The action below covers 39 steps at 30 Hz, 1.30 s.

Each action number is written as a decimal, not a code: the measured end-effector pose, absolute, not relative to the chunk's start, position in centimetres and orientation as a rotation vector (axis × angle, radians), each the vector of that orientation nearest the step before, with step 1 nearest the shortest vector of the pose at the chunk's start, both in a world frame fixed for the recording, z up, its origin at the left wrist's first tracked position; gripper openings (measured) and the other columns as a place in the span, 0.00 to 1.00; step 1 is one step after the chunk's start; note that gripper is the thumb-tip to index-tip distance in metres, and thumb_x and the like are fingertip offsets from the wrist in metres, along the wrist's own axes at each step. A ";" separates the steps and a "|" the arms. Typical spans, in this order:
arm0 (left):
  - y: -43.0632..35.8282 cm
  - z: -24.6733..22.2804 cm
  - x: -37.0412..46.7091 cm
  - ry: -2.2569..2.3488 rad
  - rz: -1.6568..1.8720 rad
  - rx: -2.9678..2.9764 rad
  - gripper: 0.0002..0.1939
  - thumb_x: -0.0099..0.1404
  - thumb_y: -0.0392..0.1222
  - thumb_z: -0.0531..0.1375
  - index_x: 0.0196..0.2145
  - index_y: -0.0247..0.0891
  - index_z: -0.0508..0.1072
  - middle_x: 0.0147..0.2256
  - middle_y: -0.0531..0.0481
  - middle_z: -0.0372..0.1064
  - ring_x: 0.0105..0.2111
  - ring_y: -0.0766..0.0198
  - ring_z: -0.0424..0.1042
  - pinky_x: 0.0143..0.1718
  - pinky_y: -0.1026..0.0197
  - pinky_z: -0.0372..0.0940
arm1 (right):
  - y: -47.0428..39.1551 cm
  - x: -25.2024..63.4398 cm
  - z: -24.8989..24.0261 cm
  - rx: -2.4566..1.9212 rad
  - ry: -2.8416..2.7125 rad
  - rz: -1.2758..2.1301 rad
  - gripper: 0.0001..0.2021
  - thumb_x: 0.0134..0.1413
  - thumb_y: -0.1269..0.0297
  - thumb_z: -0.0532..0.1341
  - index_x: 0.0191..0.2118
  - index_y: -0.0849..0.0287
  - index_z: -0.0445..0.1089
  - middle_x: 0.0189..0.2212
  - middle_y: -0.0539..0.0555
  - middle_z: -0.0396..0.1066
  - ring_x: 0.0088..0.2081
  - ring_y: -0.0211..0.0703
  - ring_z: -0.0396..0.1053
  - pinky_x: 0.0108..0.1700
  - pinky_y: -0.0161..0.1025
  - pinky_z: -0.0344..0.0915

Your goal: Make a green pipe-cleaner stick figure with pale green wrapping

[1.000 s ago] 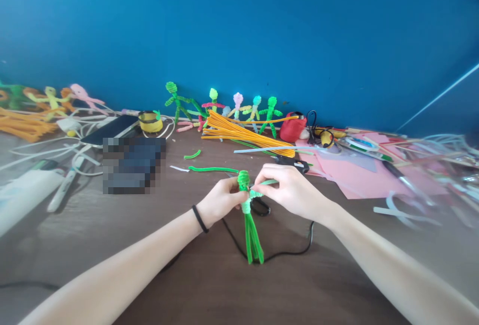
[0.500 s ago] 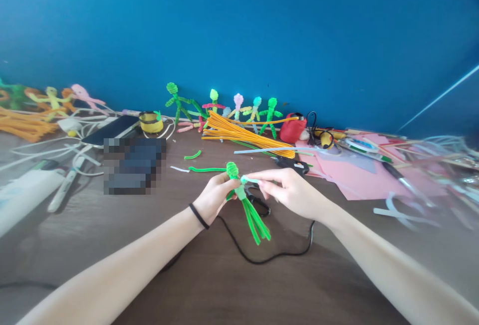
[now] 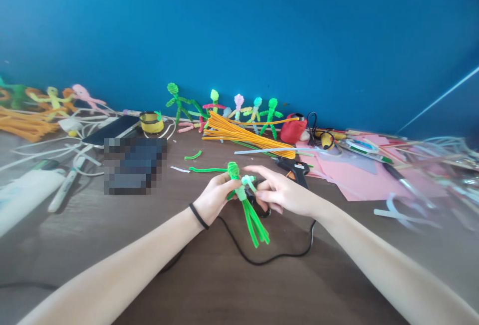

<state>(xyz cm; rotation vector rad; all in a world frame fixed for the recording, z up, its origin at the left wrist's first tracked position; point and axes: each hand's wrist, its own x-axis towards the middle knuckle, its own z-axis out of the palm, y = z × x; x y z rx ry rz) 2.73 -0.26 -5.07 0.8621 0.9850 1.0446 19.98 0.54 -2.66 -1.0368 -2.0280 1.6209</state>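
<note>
Pinched in my left hand (image 3: 215, 192) is a green pipe cleaner figure (image 3: 233, 170) with a coiled head. One long green arm sticks out to the left, and several loose green strands (image 3: 254, 222) hang below its pale green-wrapped middle. A pale mint pipe cleaner (image 3: 248, 181) loops over the figure's right arm and bends downward. Its lower end meets the thumb and fingers of my right hand (image 3: 282, 192), whose index finger stretches out above the loop. My left fingertips are partly hidden behind the figure.
Behind my hands lie a black glue gun (image 3: 294, 166), a bundle of orange pipe cleaners (image 3: 247, 135) and several finished figures (image 3: 272, 110) by the blue wall. Pink paper (image 3: 348, 175) is at right, phones (image 3: 112, 130) at left. A black cord (image 3: 258, 263) curves in front.
The mint pipe cleaner, stretched to the right before, now curls over the figure's arm and down. My right hand has shifted slightly left and lower, with its index finger lifted off the strand.
</note>
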 end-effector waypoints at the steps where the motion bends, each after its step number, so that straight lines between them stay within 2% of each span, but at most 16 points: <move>1: -0.3 -5.1 2.7 0.977 1.037 0.879 0.09 0.44 0.37 0.61 0.26 0.33 0.68 0.22 0.54 0.63 0.22 0.71 0.60 0.25 0.66 0.54 | 0.6 20.0 -2.8 -1.035 -2.031 1.631 0.26 0.52 0.72 0.51 0.57 0.55 0.45 0.18 0.44 0.62 0.13 0.27 0.52 0.15 0.25 0.51; 4: -0.4 -5.1 2.6 0.962 0.999 0.950 0.08 0.45 0.38 0.61 0.25 0.33 0.67 0.21 0.54 0.62 0.21 0.71 0.59 0.24 0.66 0.53 | 0.7 20.0 -3.2 -1.059 -2.054 1.621 0.20 0.52 0.70 0.52 0.51 0.57 0.51 0.18 0.44 0.62 0.13 0.27 0.52 0.14 0.25 0.49; 8: -0.5 -5.2 2.4 0.936 0.928 1.026 0.09 0.46 0.39 0.61 0.25 0.33 0.66 0.21 0.54 0.62 0.22 0.70 0.59 0.25 0.66 0.54 | 1.1 20.2 -3.6 -1.120 -2.090 1.556 0.08 0.51 0.67 0.53 0.39 0.59 0.56 0.18 0.45 0.65 0.12 0.27 0.54 0.14 0.26 0.50; 11: -0.5 -5.2 2.3 0.916 0.872 1.106 0.08 0.45 0.38 0.61 0.25 0.33 0.68 0.22 0.54 0.63 0.23 0.70 0.59 0.26 0.66 0.55 | 1.4 20.4 -3.7 -1.120 -2.118 1.553 0.05 0.50 0.66 0.54 0.33 0.60 0.59 0.19 0.48 0.67 0.13 0.27 0.55 0.15 0.27 0.52; 19: -0.6 -4.1 2.4 0.870 0.686 1.274 0.07 0.45 0.38 0.61 0.24 0.33 0.69 0.20 0.54 0.63 0.22 0.69 0.60 0.24 0.66 0.55 | 1.8 21.0 -2.8 -1.241 -2.116 1.441 0.09 0.44 0.61 0.59 0.29 0.62 0.68 0.21 0.51 0.69 0.18 0.31 0.60 0.18 0.29 0.58; 25: -0.6 -4.5 2.4 0.900 0.636 1.381 0.06 0.46 0.37 0.60 0.24 0.34 0.66 0.20 0.56 0.60 0.21 0.70 0.57 0.23 0.67 0.54 | 1.6 21.2 -2.3 -1.370 -2.165 1.249 0.09 0.41 0.59 0.60 0.26 0.61 0.70 0.19 0.50 0.67 0.18 0.32 0.60 0.19 0.30 0.57; 29: -0.5 -4.9 2.3 0.905 0.639 1.461 0.05 0.48 0.37 0.58 0.25 0.34 0.66 0.21 0.55 0.60 0.23 0.69 0.58 0.25 0.66 0.54 | 1.2 20.9 -1.9 -1.400 -2.259 0.994 0.12 0.43 0.56 0.60 0.23 0.61 0.70 0.15 0.48 0.63 0.17 0.32 0.58 0.21 0.31 0.53; 33: -0.5 -5.2 2.3 0.952 0.666 1.492 0.06 0.48 0.37 0.57 0.27 0.34 0.67 0.23 0.54 0.62 0.25 0.67 0.59 0.28 0.64 0.56 | 0.6 20.6 -1.2 -1.371 -2.328 0.728 0.11 0.46 0.58 0.59 0.21 0.60 0.70 0.15 0.47 0.62 0.19 0.31 0.56 0.24 0.32 0.50; 39: -0.6 -5.2 2.6 1.013 0.781 1.435 0.03 0.48 0.35 0.56 0.24 0.34 0.65 0.19 0.57 0.57 0.21 0.71 0.55 0.24 0.66 0.54 | -0.4 20.2 -0.3 -1.343 -2.298 0.773 0.13 0.51 0.60 0.55 0.23 0.60 0.68 0.14 0.47 0.62 0.18 0.31 0.55 0.24 0.32 0.50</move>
